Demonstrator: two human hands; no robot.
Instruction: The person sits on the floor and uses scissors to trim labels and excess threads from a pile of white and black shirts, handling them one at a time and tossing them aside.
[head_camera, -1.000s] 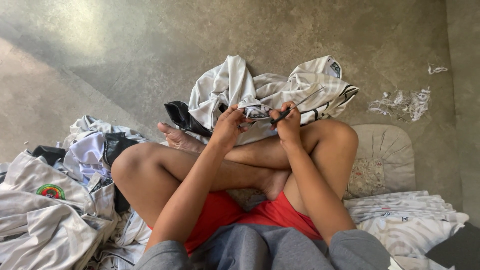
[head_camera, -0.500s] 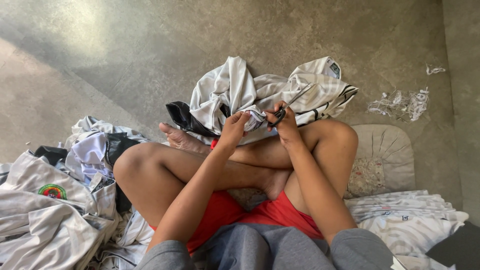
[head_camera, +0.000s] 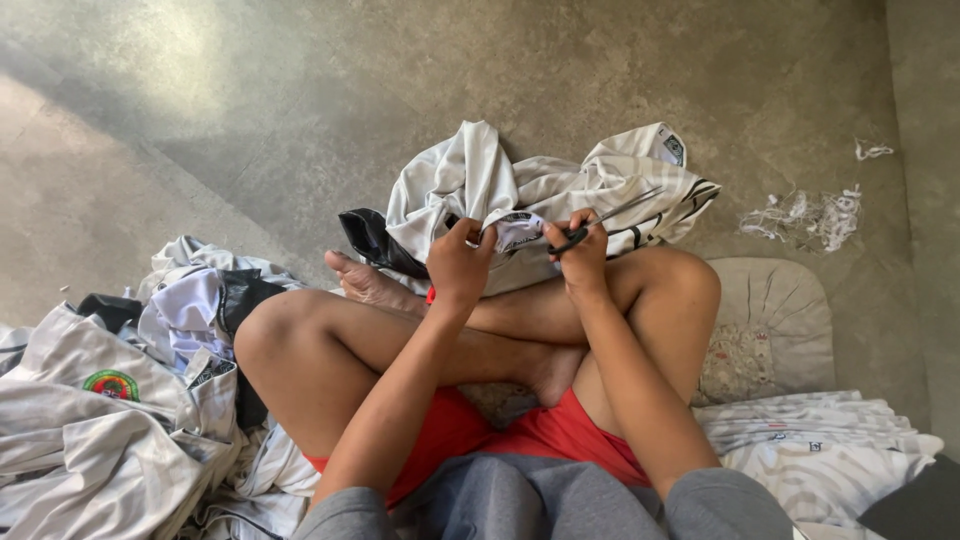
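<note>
Heap of pale striped shirts (head_camera: 90, 420) at left, on grey concrete floor (head_camera: 250, 120). Left hand (head_camera: 458, 262) clenched on fold of crumpled white striped garment (head_camera: 520, 185), which lies just ahead of crossed legs, touching both hands. Right hand (head_camera: 580, 255) grasps dark-handled metal scissors (head_camera: 600, 222); blades point up-right, away from left hand, over cloth. White thread scraps (head_camera: 805, 215) far right; padded cream cushion (head_camera: 780, 320) beneath right knee.

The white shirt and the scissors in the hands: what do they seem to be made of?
White shirt: soft, thin cloth, matte, judging by its loose folds and creases. Scissors: blades look like bare metal, thin and pale grey; the dark handles, mostly hidden by the right hand, are probably plastic.
</note>
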